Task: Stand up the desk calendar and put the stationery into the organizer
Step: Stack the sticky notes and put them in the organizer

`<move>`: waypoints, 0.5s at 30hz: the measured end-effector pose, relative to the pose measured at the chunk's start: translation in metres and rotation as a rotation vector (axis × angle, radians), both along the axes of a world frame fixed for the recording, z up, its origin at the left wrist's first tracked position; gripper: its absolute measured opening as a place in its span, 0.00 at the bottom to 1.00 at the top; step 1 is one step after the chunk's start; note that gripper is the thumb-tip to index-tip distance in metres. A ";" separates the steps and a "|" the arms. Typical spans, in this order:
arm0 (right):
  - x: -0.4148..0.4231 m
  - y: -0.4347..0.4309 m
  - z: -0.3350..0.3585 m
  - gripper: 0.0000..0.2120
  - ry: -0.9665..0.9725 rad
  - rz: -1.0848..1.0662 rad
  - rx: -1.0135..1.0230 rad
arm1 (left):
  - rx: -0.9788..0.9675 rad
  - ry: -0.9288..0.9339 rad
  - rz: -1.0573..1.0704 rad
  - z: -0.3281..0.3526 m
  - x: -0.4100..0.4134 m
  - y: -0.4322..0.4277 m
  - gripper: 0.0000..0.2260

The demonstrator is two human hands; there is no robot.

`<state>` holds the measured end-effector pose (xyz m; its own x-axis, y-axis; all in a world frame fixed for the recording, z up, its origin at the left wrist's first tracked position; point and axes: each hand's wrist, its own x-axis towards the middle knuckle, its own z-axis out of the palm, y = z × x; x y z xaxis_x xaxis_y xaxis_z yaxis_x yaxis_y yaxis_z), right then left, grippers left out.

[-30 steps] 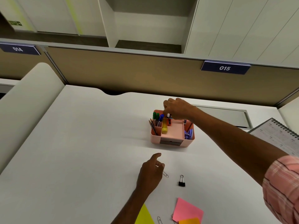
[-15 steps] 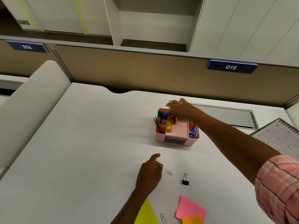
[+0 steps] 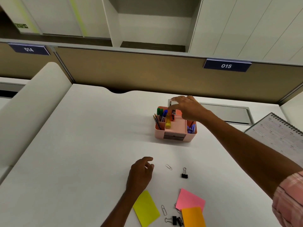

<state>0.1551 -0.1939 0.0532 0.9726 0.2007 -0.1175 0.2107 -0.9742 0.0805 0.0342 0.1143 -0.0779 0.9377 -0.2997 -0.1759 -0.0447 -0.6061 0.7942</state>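
My right hand (image 3: 188, 108), now spread and empty, lifts off the organizer (image 3: 159, 136); item presumably deposited. My left hand (image 3: 141, 172) rests slack and empty near the paper clip (image 3: 168, 167).

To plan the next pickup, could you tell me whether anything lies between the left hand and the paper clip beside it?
Nothing visible does: only bare desk separates the left hand from the paper clip. The black binder clip lies beyond it, to the right, out of the way.
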 end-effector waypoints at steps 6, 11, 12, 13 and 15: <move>-0.081 0.030 -0.018 0.33 -0.222 -0.093 0.288 | 0.095 -0.050 -0.002 -0.005 -0.029 0.035 0.11; -0.158 0.078 -0.055 0.27 -0.179 -0.127 0.521 | 0.305 -0.120 -0.048 -0.013 -0.059 0.055 0.13; -0.174 0.089 -0.063 0.26 -0.152 -0.140 0.544 | 0.374 -0.121 -0.039 -0.011 -0.064 0.057 0.14; -0.188 0.099 -0.071 0.26 -0.125 -0.155 0.565 | 0.429 -0.118 -0.028 -0.009 -0.069 0.059 0.14; -0.216 0.117 -0.087 0.25 -0.080 -0.181 0.616 | 0.477 -0.096 -0.018 -0.007 -0.079 0.065 0.15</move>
